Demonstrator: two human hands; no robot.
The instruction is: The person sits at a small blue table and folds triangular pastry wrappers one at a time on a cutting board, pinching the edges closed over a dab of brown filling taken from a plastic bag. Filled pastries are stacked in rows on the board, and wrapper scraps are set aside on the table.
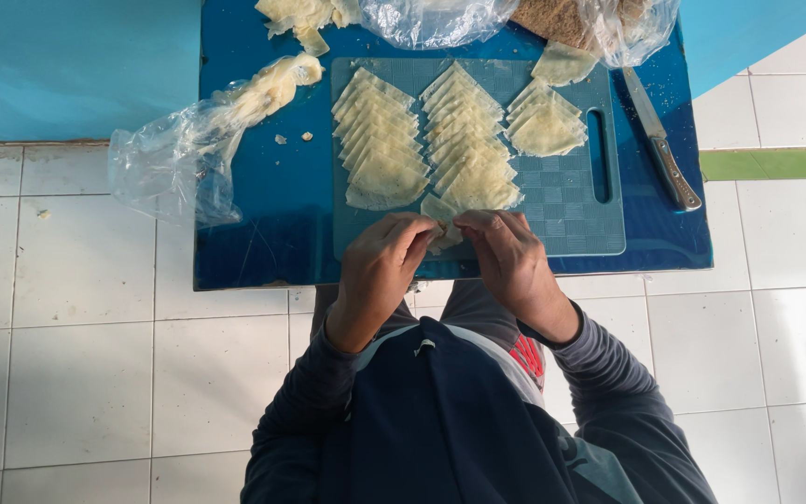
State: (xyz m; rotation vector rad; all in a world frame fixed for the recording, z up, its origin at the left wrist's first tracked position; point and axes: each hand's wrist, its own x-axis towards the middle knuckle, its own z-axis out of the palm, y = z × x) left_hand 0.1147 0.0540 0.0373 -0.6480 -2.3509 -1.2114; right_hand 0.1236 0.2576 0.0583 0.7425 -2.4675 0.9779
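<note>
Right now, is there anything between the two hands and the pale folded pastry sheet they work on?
Nothing visible: the left hand and right hand both pinch the pale folded pastry sheet directly, above the near edge of the blue-grey plastic cutting board.

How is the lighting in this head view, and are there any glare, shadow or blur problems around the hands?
Head view: hard sunlight from the right washes out the floor tiles; the blue table shows a sheen, and the plastic bag glints. The left hand and right hand are sharp, but they shade the pale wrapper they pinch. The cutting board reads clearly.
</note>
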